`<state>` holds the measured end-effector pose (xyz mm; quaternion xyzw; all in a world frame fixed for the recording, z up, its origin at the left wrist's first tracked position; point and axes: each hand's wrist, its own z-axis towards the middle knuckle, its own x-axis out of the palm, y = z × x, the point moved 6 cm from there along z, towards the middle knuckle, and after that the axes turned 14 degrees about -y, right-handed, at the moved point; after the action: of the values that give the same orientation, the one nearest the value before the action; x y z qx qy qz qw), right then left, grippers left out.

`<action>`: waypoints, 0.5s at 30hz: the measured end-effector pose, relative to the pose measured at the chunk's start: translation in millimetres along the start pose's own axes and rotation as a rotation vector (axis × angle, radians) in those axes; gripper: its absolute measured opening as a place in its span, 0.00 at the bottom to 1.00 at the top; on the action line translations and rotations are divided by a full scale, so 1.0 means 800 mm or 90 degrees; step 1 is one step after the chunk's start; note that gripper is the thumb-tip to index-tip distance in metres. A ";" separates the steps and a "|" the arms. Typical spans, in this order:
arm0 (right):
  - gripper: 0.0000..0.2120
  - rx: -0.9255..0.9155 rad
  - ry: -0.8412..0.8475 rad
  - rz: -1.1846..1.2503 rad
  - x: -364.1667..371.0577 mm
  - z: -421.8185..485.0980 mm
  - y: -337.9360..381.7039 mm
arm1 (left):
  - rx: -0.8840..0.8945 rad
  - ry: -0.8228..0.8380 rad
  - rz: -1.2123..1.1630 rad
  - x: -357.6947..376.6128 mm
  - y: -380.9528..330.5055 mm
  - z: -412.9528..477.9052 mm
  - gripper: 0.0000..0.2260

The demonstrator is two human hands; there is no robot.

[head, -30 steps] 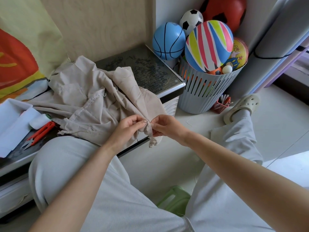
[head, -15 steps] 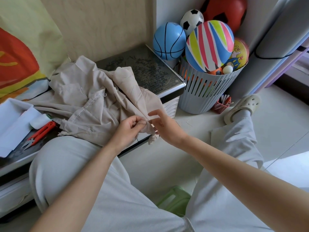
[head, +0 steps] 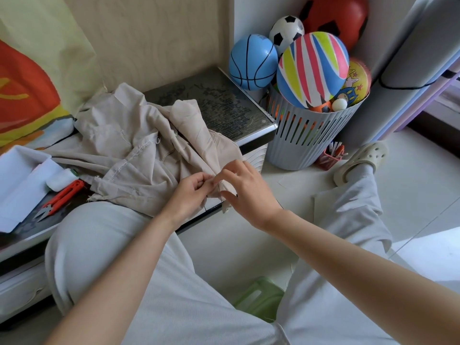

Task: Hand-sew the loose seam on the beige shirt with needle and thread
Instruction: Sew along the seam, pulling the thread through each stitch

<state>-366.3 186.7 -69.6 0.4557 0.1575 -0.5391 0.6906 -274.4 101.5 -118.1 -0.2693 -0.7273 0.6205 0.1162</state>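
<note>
The beige shirt [head: 129, 155] lies crumpled on the low dark table [head: 224, 108], one corner hanging over the front edge. My left hand [head: 191, 192] pinches a fold of that corner between thumb and fingers. My right hand [head: 244, 188] is right beside it, thumb and forefinger closed on the same fold, the other fingers spread. The needle and thread are too small to make out between the fingertips. A white thread spool [head: 61, 179] and orange thread snips [head: 58, 200] lie on the table to the left.
A white open box [head: 20, 175] sits at the table's left end. A grey slatted basket [head: 311, 138] full of balls stands right of the table. A green stool [head: 258, 297] is under me, my knees to either side.
My right hand shifted from beside the fold to over it, its fingers spreading. My left hand kept its pinch on the shirt corner, which rose slightly.
</note>
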 end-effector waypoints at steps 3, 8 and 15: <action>0.07 -0.017 -0.022 0.034 -0.001 0.007 0.002 | 0.007 0.008 0.017 0.002 -0.002 -0.002 0.07; 0.04 -0.032 -0.022 0.066 -0.002 0.007 -0.001 | 0.010 0.022 0.009 0.004 -0.002 -0.001 0.07; 0.06 0.213 0.045 0.354 -0.001 -0.005 0.001 | 0.027 -0.003 0.014 0.001 -0.005 0.001 0.06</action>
<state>-364.7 190.2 -70.8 0.6068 -0.0399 -0.3318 0.7211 -276.1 101.1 -114.8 -0.2733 -0.7110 0.6379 0.1130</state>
